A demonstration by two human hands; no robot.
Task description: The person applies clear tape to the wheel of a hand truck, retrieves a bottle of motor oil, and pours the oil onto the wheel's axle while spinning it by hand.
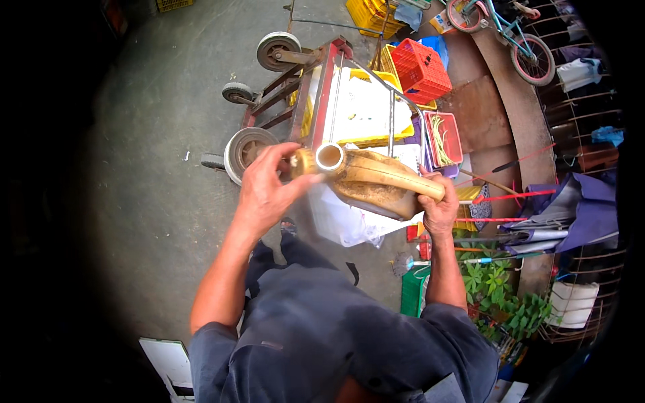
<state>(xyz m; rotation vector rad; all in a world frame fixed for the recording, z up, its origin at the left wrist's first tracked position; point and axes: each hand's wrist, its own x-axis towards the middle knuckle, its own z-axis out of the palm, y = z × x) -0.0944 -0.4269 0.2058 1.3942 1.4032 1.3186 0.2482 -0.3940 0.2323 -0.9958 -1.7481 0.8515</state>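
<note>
A brown-stained plastic jug is held up in front of me, tilted on its side. Its round open mouth faces up toward me. My right hand is closed around the far right end of the jug, by its long moulded handle. Pinched between the thumb and fingers of my left hand is a yellowish-brown screw cap, just left of the mouth. Whether the cap touches the neck I cannot tell.
A red-framed cart with rubber wheels stands tipped beyond the jug. Yellow crates, a red crate and a pink basket of long green beans sit right of it. Folded purple umbrellas, plants and a child's bicycle line the right.
</note>
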